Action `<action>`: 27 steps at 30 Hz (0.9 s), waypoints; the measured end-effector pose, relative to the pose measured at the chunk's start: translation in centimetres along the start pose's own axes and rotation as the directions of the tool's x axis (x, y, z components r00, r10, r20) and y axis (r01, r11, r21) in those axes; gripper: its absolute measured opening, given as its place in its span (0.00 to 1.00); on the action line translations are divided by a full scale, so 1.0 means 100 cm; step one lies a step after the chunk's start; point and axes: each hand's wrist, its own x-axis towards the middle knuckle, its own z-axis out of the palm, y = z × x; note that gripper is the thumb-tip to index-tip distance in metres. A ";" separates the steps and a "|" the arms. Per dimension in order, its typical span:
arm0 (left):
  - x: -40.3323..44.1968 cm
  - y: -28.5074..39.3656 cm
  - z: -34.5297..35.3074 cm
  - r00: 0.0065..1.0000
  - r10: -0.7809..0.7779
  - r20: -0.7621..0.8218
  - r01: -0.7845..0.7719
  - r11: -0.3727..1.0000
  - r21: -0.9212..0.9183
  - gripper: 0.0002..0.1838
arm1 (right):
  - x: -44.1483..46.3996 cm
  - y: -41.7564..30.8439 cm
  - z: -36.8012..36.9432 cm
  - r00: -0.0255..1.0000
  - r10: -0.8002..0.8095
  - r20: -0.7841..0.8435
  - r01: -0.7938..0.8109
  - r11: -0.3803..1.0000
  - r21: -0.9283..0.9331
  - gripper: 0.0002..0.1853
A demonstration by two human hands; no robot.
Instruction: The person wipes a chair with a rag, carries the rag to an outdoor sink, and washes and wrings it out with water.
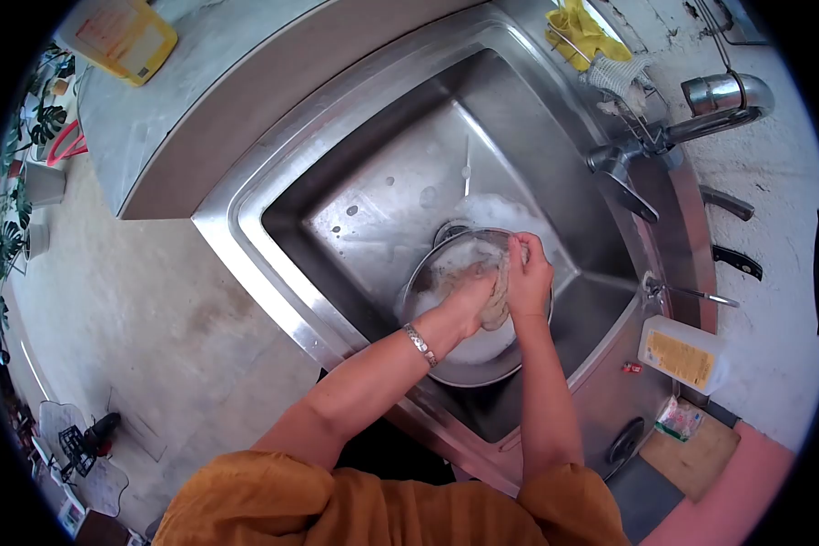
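Note:
A round metal bowl with soapy water and foam in it sits tilted in the steel sink. My left hand, with a bracelet at its wrist, reaches inside the bowl, closed on a wet beige cloth. Its fingertips are partly hidden by foam and cloth. At the bowl's right side my right hand is closed over the rim, close against the cloth. White suds lie on the sink floor beyond the bowl, near the drain.
A faucet stands at the sink's right, with a yellow glove and grey cloth behind it. Two knives lie along the wall. A soap bottle and cutting board are at right; a yellow-labelled container is upper left.

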 end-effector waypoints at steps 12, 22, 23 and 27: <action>-0.001 -0.003 -0.002 0.998 0.060 -0.010 -0.060 0.997 0.052 0.13 | -0.012 -0.001 -0.004 0.980 -0.194 -0.050 0.195 0.981 0.004 0.08; 0.026 -0.004 -0.019 0.995 -0.072 0.072 0.063 0.991 0.117 0.14 | -0.083 -0.056 -0.006 0.905 -0.425 -0.019 0.426 0.904 0.037 0.10; 0.018 0.002 -0.014 0.980 -0.077 0.184 0.060 0.993 0.098 0.14 | -0.070 -0.045 -0.004 0.906 -0.424 -0.019 0.424 0.905 0.040 0.10; -0.005 0.006 0.001 0.999 0.035 0.021 -0.036 0.999 0.025 0.11 | -0.014 -0.014 0.002 0.984 -0.141 -0.105 0.143 0.990 0.016 0.10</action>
